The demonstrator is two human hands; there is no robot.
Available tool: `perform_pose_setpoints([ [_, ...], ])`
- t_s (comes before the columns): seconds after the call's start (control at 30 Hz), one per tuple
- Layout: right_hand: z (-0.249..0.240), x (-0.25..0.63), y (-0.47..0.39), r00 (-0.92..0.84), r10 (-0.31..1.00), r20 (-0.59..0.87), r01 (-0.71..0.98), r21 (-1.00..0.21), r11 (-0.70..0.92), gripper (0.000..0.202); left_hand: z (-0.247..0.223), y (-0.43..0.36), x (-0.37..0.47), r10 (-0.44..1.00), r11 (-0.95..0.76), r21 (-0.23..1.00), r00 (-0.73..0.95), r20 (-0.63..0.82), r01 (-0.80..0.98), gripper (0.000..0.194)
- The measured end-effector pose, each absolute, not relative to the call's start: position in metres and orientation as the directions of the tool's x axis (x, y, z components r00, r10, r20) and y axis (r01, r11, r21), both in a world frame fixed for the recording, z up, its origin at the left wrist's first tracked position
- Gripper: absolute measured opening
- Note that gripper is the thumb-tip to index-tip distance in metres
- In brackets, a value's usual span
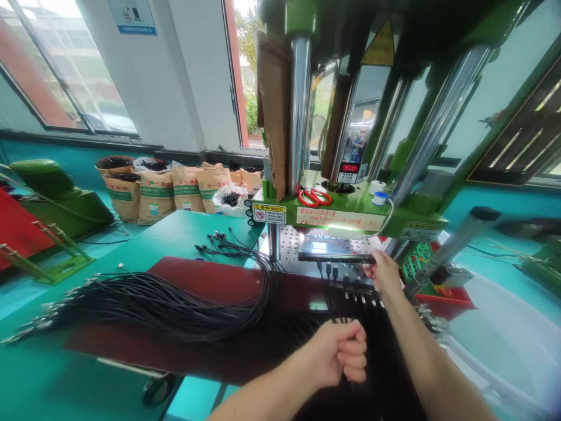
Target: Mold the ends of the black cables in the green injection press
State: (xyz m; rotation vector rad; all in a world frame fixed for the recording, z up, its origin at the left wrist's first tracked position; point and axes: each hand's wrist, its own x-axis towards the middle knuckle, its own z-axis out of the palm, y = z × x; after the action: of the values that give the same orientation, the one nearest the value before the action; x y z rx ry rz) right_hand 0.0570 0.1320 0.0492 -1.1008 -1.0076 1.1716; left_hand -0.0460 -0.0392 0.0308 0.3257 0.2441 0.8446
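My left hand [348,354] is closed in a fist around several black cables [335,307], whose dark plugs [335,272] point up toward the machine. Just beyond and to the right, my right hand [382,270] pinches the right end of a long dark metal bar [335,257] at the front of the press opening. Below that bar lies a row of connectors with silvery tips [363,299]. A large bundle of black cables [175,304] spreads leftward over the dark red board [205,272].
The green press [412,216] stands ahead, with red-handled scissors [314,197] on its ledge. At the right are a red bin [456,307] and a grey post [458,251]. Paper sacks [155,196] line the wall behind the green table [175,228].
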Motion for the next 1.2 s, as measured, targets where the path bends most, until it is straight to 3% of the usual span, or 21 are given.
perform_pose_setpoints([
  [0.2,0.044,0.047,0.106,0.029,0.997,-0.074,-0.137,-0.988,-0.070,0.011,0.035,-0.061,-0.063,0.590,0.708,0.534,0.803,-0.086,-0.463,0.027],
  [0.43,0.037,0.053,0.090,0.066,0.994,-0.086,-0.169,-0.983,-0.074,0.014,0.031,-0.080,-0.086,0.572,0.676,0.581,0.820,-0.026,-0.453,0.039],
  [0.57,0.032,0.035,0.082,0.044,0.995,-0.094,-0.153,-0.984,-0.086,0.014,0.023,-0.084,-0.056,0.416,0.654,0.733,0.898,-0.141,-0.188,0.043],
  [0.67,0.032,0.032,0.085,0.078,0.994,-0.076,-0.130,-0.989,-0.065,0.014,0.019,-0.094,-0.053,0.509,0.544,0.832,0.831,-0.224,-0.109,0.049],
  [0.77,0.031,0.050,0.097,0.127,0.990,-0.058,-0.071,-0.996,-0.049,0.014,0.035,-0.100,-0.092,0.814,0.397,0.827,0.568,-0.117,-0.398,0.048],
  [0.87,0.026,0.079,0.108,0.140,0.989,-0.055,-0.012,-0.998,-0.054,0.015,0.072,-0.084,-0.162,0.999,-0.029,0.745,-0.046,-0.001,-0.666,0.041],
  [0.93,0.024,0.099,0.111,0.111,0.992,-0.066,0.032,-0.997,-0.070,0.016,0.093,-0.060,-0.210,0.823,-0.380,0.783,-0.566,0.043,-0.492,0.031],
  [0.97,0.023,0.107,0.112,0.080,0.994,-0.075,0.059,-0.995,-0.080,0.017,0.099,-0.046,-0.232,0.676,-0.423,0.840,-0.735,0.043,-0.340,0.030],
  [1.1,0.025,0.137,0.117,-0.129,0.987,-0.095,0.218,-0.974,-0.065,0.022,0.081,0.003,-0.288,0.470,-0.344,0.913,-0.882,-0.036,-0.220,0.027],
  [1.2,0.027,0.152,0.130,-0.243,0.966,-0.091,0.419,-0.908,0.020,0.020,0.046,0.018,-0.301,0.430,-0.167,0.969,-0.898,-0.094,-0.182,0.021],
])
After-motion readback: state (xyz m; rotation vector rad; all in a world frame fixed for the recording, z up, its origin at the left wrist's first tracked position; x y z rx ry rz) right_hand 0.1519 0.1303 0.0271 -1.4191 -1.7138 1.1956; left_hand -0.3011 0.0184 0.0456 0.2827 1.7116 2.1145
